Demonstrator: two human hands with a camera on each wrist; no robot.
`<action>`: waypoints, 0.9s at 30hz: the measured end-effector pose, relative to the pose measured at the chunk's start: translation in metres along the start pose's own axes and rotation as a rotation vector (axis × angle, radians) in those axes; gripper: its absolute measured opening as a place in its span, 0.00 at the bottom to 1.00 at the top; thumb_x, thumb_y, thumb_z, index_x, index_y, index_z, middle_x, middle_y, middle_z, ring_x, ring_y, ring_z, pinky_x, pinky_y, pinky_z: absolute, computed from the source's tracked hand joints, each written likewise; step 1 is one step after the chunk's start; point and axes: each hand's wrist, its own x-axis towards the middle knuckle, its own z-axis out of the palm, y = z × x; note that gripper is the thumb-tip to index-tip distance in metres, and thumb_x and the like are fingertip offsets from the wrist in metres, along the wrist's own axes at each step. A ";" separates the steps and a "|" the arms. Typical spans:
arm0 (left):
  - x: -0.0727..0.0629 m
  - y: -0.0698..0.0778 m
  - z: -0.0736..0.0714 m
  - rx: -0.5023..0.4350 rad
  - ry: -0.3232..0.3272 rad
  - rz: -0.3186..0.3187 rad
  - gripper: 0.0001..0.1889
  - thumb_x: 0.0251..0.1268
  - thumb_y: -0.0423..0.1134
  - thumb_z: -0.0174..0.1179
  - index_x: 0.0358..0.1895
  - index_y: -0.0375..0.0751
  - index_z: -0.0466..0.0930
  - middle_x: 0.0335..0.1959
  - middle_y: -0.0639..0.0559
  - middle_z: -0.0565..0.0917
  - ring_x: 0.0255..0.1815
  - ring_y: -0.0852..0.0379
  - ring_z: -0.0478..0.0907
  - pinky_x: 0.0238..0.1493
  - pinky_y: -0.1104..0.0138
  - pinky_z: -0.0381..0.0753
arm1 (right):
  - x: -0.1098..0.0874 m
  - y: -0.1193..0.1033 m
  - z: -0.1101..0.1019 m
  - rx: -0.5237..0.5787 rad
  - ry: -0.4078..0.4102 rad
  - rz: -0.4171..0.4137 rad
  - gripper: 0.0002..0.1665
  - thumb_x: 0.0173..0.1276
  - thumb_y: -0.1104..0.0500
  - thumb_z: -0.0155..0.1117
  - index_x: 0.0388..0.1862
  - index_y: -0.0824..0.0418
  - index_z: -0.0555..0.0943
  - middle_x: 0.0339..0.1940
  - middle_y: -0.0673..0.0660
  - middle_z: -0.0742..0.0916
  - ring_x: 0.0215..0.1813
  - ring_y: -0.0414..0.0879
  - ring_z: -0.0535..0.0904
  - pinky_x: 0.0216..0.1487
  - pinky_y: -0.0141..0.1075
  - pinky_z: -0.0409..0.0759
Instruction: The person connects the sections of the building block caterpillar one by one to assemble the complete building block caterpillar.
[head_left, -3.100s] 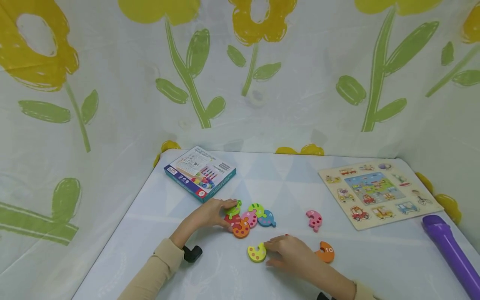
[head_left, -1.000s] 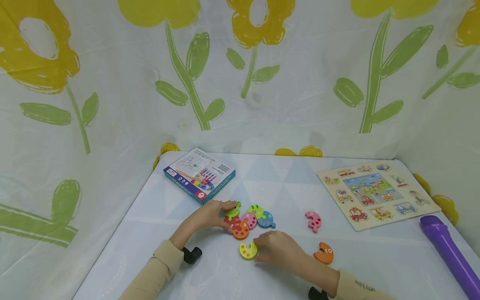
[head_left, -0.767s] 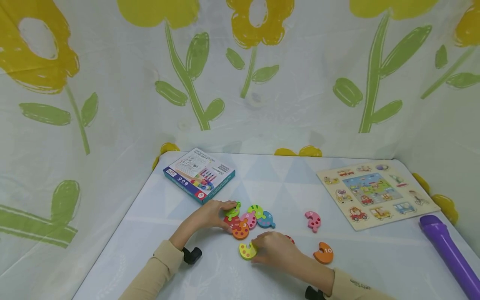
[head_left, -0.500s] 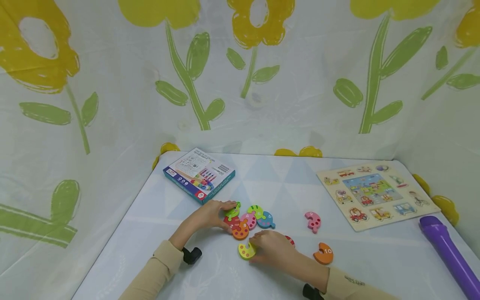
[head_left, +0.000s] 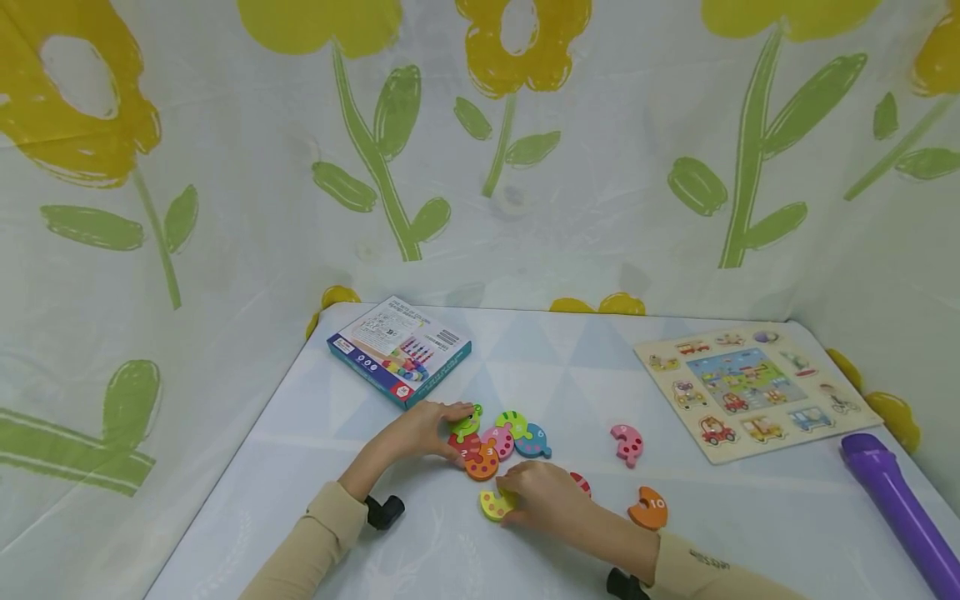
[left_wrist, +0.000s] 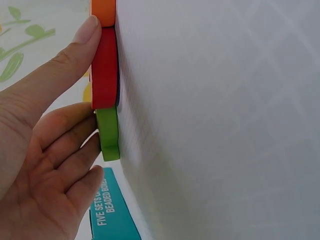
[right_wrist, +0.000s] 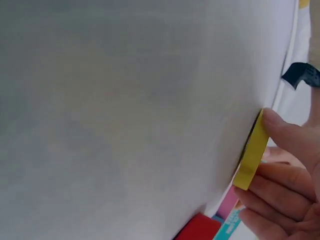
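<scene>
Joined wooden caterpillar puzzle pieces lie mid-table: a green head [head_left: 468, 424], red 2 [left_wrist: 104, 70], orange 3 [head_left: 482, 467], pink 4 [head_left: 501, 444], green 5 [head_left: 512, 422] and blue 6 [head_left: 532, 443]. My left hand [head_left: 420, 429] holds the head end, thumb at the red piece's edge by the orange one, fingertips against the red and green. Below the chain, a yellow spotted puzzle piece [head_left: 492, 505] is pinched between my right hand's [head_left: 547, 496] thumb and fingers, apart from the others. In the right wrist view I see that yellow piece [right_wrist: 251, 155] edge-on; its number is hidden.
Behind my right hand a red piece [head_left: 581, 482] shows partly. Farther right lie pink 9 [head_left: 628, 445] and orange 10 [head_left: 649, 509]. A boxed bead set [head_left: 401, 350] sits back left, a picture puzzle board [head_left: 757, 390] back right, a purple microphone-like object [head_left: 900, 508] at the right.
Since about three seconds ago, my right hand has moved left with the yellow piece, uncovering part of the red piece. Over the last half second it barely shifts. My left hand stays put.
</scene>
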 end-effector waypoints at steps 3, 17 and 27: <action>0.000 0.000 0.000 0.000 0.001 -0.005 0.41 0.46 0.47 0.76 0.67 0.46 0.72 0.67 0.52 0.72 0.71 0.49 0.63 0.67 0.54 0.66 | -0.003 0.001 -0.004 -0.001 -0.003 -0.011 0.26 0.49 0.49 0.79 0.46 0.60 0.87 0.43 0.53 0.89 0.47 0.45 0.84 0.45 0.34 0.84; 0.000 -0.001 0.001 -0.008 -0.004 -0.013 0.41 0.46 0.47 0.76 0.68 0.47 0.71 0.68 0.52 0.71 0.71 0.49 0.63 0.67 0.54 0.66 | -0.017 0.022 -0.028 0.058 -0.029 -0.065 0.27 0.53 0.53 0.78 0.50 0.62 0.85 0.48 0.53 0.88 0.53 0.48 0.82 0.52 0.40 0.82; 0.000 0.000 0.000 -0.004 -0.006 -0.008 0.41 0.46 0.47 0.76 0.68 0.47 0.71 0.68 0.52 0.71 0.71 0.48 0.62 0.68 0.53 0.65 | -0.021 0.041 -0.046 0.129 -0.065 -0.041 0.26 0.53 0.57 0.78 0.52 0.62 0.85 0.49 0.54 0.87 0.54 0.49 0.82 0.51 0.39 0.82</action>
